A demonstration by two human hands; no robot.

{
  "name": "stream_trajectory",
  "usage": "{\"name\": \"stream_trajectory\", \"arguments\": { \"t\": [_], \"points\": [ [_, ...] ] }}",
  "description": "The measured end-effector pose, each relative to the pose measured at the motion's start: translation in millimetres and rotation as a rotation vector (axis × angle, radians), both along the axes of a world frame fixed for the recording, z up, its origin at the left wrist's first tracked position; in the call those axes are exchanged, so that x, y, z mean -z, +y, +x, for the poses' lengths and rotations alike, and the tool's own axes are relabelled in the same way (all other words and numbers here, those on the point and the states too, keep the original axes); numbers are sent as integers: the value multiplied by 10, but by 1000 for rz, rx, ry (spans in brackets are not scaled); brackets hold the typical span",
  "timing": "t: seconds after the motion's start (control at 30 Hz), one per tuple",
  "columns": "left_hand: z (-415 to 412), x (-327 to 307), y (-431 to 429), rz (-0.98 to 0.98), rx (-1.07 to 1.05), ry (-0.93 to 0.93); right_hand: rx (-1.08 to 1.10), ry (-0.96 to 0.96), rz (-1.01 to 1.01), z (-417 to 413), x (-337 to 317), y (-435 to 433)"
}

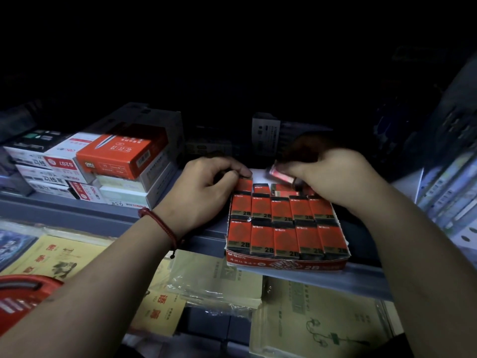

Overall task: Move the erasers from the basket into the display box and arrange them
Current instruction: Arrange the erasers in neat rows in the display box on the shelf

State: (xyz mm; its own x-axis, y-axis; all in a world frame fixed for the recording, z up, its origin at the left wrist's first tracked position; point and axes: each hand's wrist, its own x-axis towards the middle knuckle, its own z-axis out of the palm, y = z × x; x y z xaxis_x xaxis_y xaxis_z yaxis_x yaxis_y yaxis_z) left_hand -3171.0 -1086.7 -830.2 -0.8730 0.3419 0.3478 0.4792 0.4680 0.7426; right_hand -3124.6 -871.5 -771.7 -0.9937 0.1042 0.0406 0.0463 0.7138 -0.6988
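Note:
A red display box [284, 264] marked 2B sits on a grey shelf, filled with rows of red and black erasers [284, 223]. My left hand [206, 187] rests at the box's far left corner, its fingertips pressing on a back-row eraser [244, 184]. My right hand [327, 174] hovers over the far right of the box and pinches one red eraser [280, 175] tilted above the back row. A red basket [23, 293] shows at the lower left edge, its inside hidden.
Stacked stationery boxes [103, 164], one orange, stand left of the display box on the shelf [77, 213]. Yellow notebooks in plastic wrap [214, 280] lie on the lower level. Upright folders [449, 192] line the right side. The back of the shelf is dark.

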Motion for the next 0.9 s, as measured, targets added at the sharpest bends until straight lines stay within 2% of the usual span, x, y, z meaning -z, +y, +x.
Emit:
{"name": "stream_trajectory", "arguments": {
  "t": [0.07,0.1,0.23,0.37,0.67,0.9],
  "points": [
    [-1,0,2,1,-1,-4,0,45,-81,11,7,-54],
    [0,-1,3,0,-2,1,-23,61,-54,20,19,-99],
    [1,3,5,-6,-1,17,-35,94,232,-29,150,-222],
    [0,14,8,-6,11,21,26,109,298,-59,198,-259],
    [-19,24,-8,-19,36,63,-69,-14,85,14,139,-97],
    [-11,15,-9,-26,44,59,-89,7,14,-38,191,-119]
  ]
}}
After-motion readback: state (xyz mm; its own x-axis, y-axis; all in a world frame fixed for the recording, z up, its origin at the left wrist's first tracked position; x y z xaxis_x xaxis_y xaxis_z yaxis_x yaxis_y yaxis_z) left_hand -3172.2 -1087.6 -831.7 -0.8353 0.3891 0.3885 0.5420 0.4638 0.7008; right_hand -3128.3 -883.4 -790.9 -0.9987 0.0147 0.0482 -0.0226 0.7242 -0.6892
